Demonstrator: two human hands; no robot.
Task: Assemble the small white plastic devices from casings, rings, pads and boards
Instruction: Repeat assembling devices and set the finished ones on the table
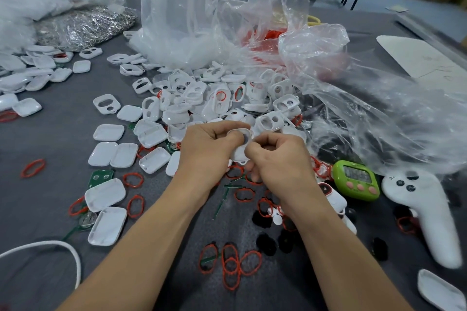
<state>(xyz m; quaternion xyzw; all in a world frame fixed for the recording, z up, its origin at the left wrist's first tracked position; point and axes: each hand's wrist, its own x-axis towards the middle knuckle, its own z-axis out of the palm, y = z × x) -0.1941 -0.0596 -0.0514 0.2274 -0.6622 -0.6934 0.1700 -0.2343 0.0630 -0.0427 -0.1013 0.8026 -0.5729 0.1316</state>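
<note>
Both hands meet at the middle of the grey table, holding one small white casing (240, 151) between them. My left hand (209, 149) grips its left side with curled fingers, and my right hand (275, 159) pinches its right side. What lies inside the casing is hidden by the fingers. Behind the hands rises a heap of white front casings with holes (222, 98). Plain white back casings (108, 151) lie to the left. Red rings (231, 264) are scattered in front, with black pads (265, 243) and green boards (99, 177) among them.
Crumpled clear plastic bags (353, 98) rise behind and to the right. A green timer (356, 180) and a white handheld controller (427, 214) lie at right. A bag of metal clips (83, 28) sits far left, and a white cord (60, 252) curves at the near left.
</note>
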